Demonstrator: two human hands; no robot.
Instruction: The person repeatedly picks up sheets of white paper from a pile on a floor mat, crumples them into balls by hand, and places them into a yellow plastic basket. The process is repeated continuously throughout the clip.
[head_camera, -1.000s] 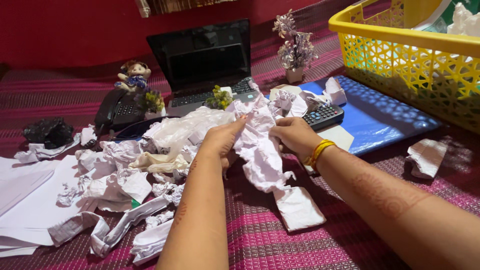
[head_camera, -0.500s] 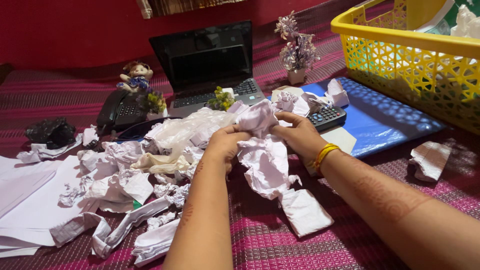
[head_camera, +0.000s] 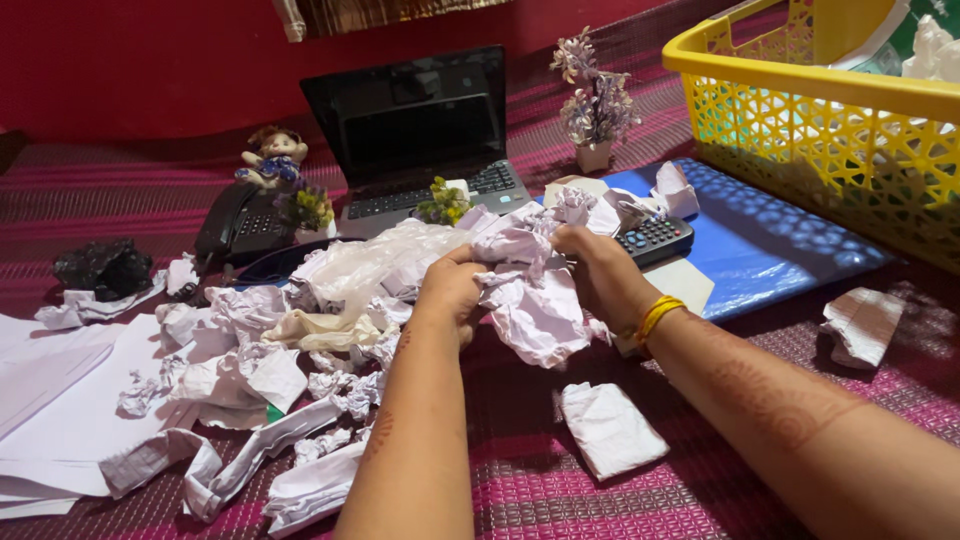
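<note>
1. A big table (head_camera: 620, 500) with a pink and purple striped cloth holds all the things.
2. A big yellow basket (head_camera: 800, 80) with holes in its wall stands at the far right. White paper shows inside it.
3. A black laptop (head_camera: 415, 130) stands open at the back, with a dark screen.
4. A flat blue folder (head_camera: 770, 240) lies in front of the basket.
5. Flat white sheets (head_camera: 50, 390) lie at the left edge of the table.
6. A heap of crumpled paper (head_camera: 250, 340) lies between the sheets and the hands.
7. A black phone (head_camera: 240, 225) sits left of the laptop. A small doll (head_camera: 270, 155) sits just behind it.
8. A small pot of pale flowers (head_camera: 595, 95) stands right of the laptop.
9. The left hand (head_camera: 450, 290) and the right hand (head_camera: 600, 270) are held up in the middle, above the table.
10. Between them is a crumpled white paper wad (head_camera: 535, 300). The fingers of both hands are curled tight on it, one hand on each side. It is off the table, near the heap.
11. A folded white paper (head_camera: 610, 430) lies flat on the table, below the wad and apart from it.
12. A torn paper piece (head_camera: 860, 325) lies alone at the right.
13. A grey remote (head_camera: 655, 238) with buttons lies on the edge of the folder, just behind the right hand.
14. A yellow bangle (head_camera: 652, 315) is on the right wrist.
</note>
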